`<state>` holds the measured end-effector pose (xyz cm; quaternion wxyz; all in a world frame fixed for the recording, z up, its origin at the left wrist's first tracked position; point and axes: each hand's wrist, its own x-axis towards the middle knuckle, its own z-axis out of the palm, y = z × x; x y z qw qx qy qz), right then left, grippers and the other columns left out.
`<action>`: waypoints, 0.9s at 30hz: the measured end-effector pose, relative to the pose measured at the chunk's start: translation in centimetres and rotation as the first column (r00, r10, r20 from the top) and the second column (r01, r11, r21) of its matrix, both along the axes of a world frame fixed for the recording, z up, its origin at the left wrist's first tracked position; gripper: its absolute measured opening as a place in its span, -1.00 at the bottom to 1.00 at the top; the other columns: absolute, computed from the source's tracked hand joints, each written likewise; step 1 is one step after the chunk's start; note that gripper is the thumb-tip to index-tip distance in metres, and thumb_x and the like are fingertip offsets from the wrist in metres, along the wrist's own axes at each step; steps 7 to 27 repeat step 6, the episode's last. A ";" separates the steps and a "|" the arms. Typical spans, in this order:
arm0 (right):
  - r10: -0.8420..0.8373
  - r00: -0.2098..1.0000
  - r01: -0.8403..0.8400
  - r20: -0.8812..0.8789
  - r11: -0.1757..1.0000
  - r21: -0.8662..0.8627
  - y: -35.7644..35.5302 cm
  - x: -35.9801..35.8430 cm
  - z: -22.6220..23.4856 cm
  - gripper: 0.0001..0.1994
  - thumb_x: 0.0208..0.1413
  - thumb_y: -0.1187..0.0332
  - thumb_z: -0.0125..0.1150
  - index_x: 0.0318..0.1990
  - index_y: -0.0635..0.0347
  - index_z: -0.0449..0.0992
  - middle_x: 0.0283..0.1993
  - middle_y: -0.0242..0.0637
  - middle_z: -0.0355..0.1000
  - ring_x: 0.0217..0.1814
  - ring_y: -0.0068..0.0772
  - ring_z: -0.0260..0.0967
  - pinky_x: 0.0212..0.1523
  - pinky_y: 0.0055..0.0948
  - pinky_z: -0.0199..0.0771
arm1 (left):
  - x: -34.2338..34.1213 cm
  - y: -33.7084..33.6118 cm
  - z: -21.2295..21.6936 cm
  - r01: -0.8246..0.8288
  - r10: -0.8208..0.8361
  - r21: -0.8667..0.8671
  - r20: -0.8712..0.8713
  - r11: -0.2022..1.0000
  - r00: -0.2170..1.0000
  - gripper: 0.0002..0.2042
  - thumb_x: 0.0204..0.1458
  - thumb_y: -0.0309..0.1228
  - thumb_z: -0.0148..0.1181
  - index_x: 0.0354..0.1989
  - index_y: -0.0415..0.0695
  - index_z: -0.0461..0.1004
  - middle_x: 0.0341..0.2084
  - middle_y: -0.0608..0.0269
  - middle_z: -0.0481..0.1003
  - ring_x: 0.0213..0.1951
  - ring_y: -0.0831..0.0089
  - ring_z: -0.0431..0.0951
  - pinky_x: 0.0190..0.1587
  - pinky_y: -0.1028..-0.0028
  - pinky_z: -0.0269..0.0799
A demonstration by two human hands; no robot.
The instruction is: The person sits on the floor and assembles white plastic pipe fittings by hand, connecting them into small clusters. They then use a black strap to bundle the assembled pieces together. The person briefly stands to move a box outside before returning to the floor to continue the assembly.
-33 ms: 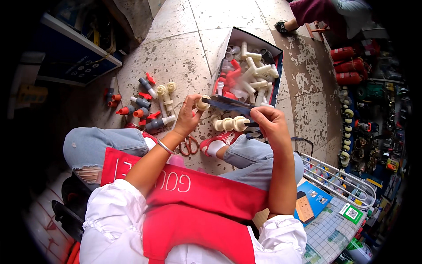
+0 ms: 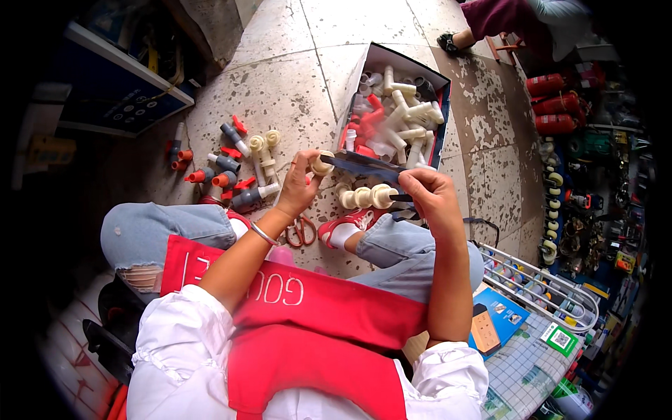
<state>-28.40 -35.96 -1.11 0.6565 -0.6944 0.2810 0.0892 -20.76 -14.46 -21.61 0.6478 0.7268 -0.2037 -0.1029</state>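
Observation:
My left hand (image 2: 302, 183) is closed round a cream, ring-like plastic fitting (image 2: 322, 164). A dark, flat strip (image 2: 364, 166) runs from that fitting to my right hand (image 2: 432, 196), which pinches it between thumb and fingers. Below the strip, several more cream ring-shaped fittings (image 2: 367, 197) sit in a row. A dark end sticks out of the row beside my right fingers; whether it belongs to the same strip I cannot tell. Beyond my hands stands an open box (image 2: 445, 124) of white, cream and red pipe fittings.
Grey valves with red handles (image 2: 245, 197) and cream fittings (image 2: 266, 150) lie on the floor at left. Red-handled scissors (image 2: 302, 231) lie near my feet. A white wire rack (image 2: 560, 280) stands at right. Another person's leg (image 2: 462, 40) shows at far right.

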 end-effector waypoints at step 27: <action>-0.011 1.000 0.011 0.015 1.000 -0.024 -0.5 0.1 -0.6 -0.80 0.11 0.30 0.27 -0.27 0.27 0.60 -0.59 -0.55 0.39 -0.68 -0.84 0.10 -0.70 -0.72 -0.03 | 0.1 0.1 -0.7 -0.020 0.019 -0.012 -0.061 1.000 0.998 -0.59 0.00 -0.61 0.17 0.04 -0.16 0.23 -0.09 0.03 0.38 -0.06 0.19 0.51 0.00 0.37 0.45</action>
